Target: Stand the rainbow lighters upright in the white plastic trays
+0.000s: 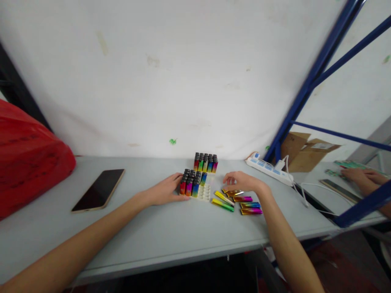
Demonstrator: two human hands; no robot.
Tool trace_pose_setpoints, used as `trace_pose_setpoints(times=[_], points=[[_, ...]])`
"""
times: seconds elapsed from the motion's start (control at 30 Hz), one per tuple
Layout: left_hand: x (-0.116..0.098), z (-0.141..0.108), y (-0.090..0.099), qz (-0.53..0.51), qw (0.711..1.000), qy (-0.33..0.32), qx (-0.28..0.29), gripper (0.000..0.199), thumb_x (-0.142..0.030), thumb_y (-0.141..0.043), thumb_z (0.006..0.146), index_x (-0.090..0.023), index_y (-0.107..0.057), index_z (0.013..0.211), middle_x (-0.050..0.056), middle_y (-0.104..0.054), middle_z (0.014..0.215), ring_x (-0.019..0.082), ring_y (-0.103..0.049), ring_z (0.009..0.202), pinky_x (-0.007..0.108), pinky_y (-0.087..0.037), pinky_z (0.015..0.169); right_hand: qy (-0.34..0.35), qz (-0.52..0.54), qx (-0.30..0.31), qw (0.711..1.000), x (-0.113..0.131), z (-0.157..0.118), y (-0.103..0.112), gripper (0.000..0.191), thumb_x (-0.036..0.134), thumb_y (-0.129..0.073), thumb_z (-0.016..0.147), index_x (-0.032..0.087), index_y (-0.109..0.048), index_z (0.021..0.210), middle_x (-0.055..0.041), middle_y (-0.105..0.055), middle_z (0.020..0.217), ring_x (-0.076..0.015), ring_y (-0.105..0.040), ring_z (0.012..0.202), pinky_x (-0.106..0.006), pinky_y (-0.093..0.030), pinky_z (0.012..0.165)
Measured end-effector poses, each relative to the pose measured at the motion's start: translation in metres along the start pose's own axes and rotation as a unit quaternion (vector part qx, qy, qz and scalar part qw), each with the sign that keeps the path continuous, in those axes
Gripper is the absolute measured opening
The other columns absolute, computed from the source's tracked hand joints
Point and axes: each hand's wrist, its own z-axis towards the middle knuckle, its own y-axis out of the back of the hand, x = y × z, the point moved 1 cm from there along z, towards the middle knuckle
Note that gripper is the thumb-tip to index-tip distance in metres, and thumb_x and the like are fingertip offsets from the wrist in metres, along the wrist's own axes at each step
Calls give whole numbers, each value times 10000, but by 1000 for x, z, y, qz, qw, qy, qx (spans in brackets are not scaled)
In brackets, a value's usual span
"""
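Hands hold nothing: left hand (166,190) flat against white tray (205,192), right hand (242,182) cupped over glossy lighters (235,200).

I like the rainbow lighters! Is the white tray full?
Not full. The white plastic tray shows empty holes on its right side, beside the upright rainbow-coloured lighters standing in it.

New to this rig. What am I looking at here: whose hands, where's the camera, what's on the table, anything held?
No machine: a person works bare-handed, and the one picture comes from a camera on their head, looking down and forward. The left hand rests against a white tray partly filled with upright rainbow lighters. The right hand hovers over loose lighters lying flat; it seems to grip nothing. A second full block of lighters stands behind. Also on the grey table: a phone, a red bag and a power strip. Another person's hands show far right.
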Motion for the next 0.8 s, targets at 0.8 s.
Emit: trace_pose_setpoints(times=[0.8], points=[[1, 1, 0, -4, 1000, -14, -8, 754, -749, -751, 917, -220, -666, 1447, 157, -620, 1543, 394, -585, 1454, 510, -445, 1293, 52, 104, -350, 929, 34, 34, -35, 404, 617, -750, 934, 214, -755, 965, -36, -780, 803, -196, -649, 677, -296, -471, 689]])
